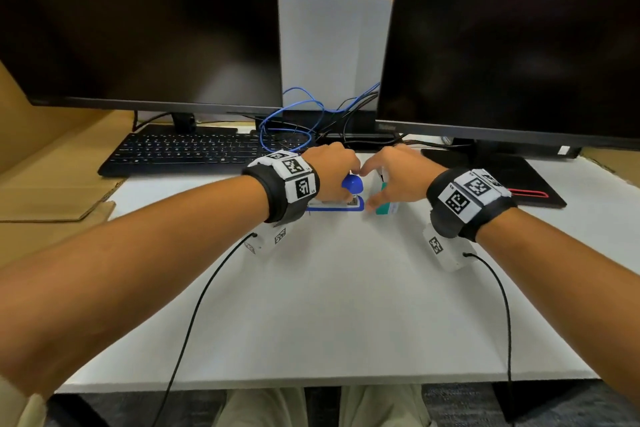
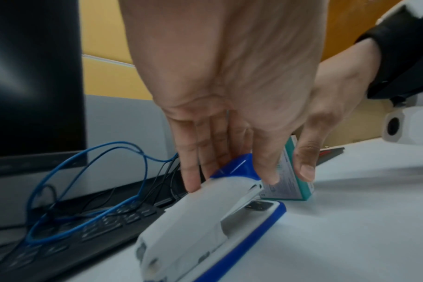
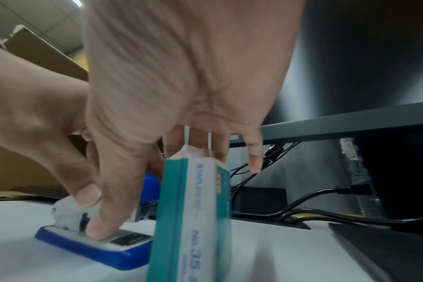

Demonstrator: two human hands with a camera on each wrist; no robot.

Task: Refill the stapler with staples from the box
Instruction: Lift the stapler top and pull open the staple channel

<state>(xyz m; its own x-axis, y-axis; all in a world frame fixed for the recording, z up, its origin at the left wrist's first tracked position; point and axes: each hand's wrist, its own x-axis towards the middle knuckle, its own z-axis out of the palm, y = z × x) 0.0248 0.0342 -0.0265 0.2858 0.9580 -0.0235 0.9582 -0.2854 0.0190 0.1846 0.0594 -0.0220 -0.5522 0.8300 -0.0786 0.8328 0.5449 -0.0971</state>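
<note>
The blue-and-white stapler (image 1: 349, 199) lies on the white table (image 1: 329, 305), just in front of the keyboard. My left hand (image 1: 337, 170) grips its white top (image 2: 205, 215), fingers on the far side and thumb on the near side by the blue cap (image 2: 239, 166). The teal staple box (image 1: 386, 208) stands tilted on its edge right beside the stapler's front. My right hand (image 1: 391, 177) holds the box (image 3: 193, 219), with the fingers (image 3: 220, 152) behind its top and the thumb low by the stapler base (image 3: 92, 246). The box flap looks closed.
A black keyboard (image 1: 187, 149) and loose blue and black cables (image 1: 294, 114) lie right behind the hands. Two dark monitors (image 1: 138, 28) stand at the back. A black pad with red trim (image 1: 519, 191) is to the right, cardboard (image 1: 52, 191) to the left.
</note>
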